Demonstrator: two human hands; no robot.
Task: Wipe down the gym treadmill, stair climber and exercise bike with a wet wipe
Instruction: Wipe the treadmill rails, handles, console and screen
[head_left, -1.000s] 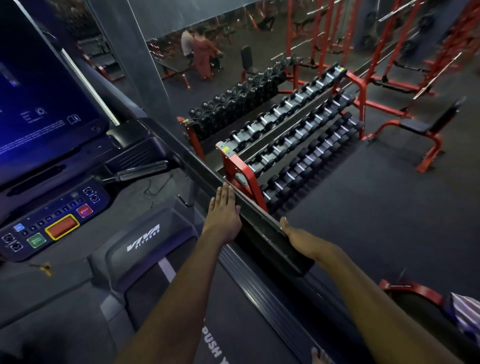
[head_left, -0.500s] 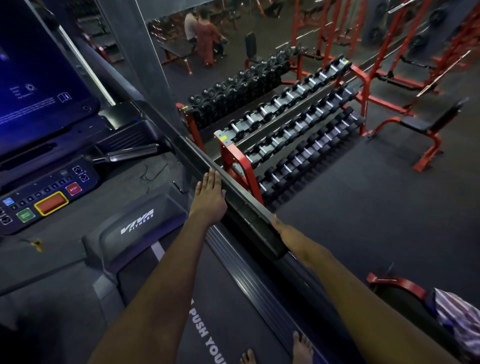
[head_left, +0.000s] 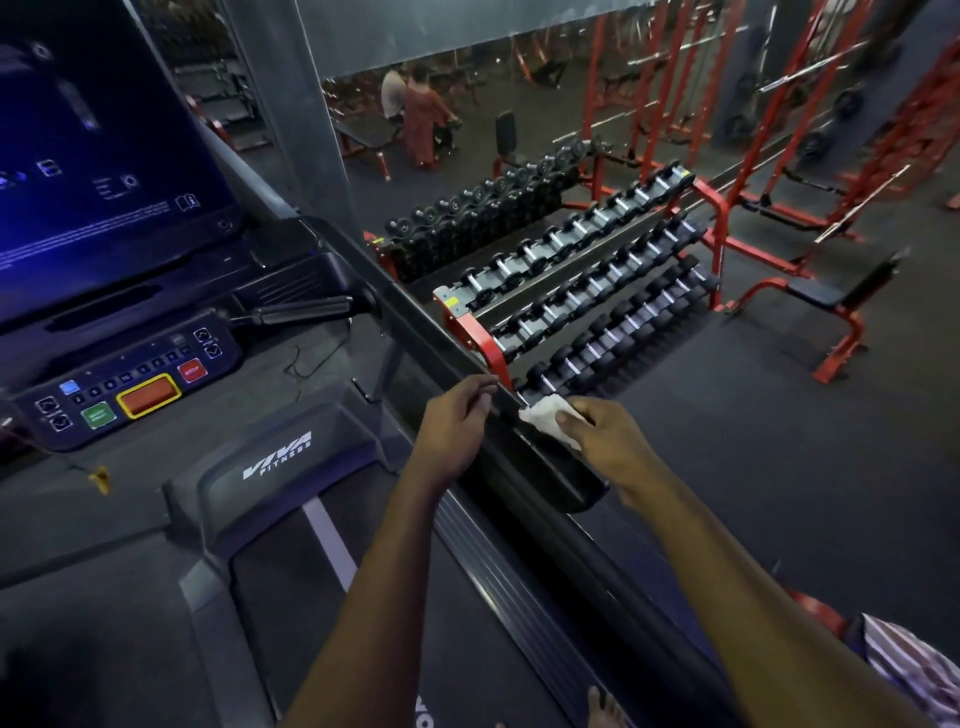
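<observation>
As you look down from the treadmill, both of your bare forearms reach up from the bottom of the frame to its dark handrail, which runs diagonally through the centre. Your right hand, just right of centre, pinches a crumpled white wet wipe between thumb and curled fingers and holds it on top of the rail, near the rail's blunt lower end. Your left hand, just left of the wipe and not touching it, has loosely curled fingers whose tips meet the rail's inner edge without wrapping around it. At lower left sits the grey motor cover, lettered VIVA FITNESS. Above it, toward the left edge, is the console with green, orange and red buttons. A dark, blue-lit screen fills the upper left. Beyond the rail, at centre right, a red dumbbell rack stands on the dark floor, with a red bench to its right. Two people stand far off at top centre. Your bare foot shows at the bottom edge.
</observation>
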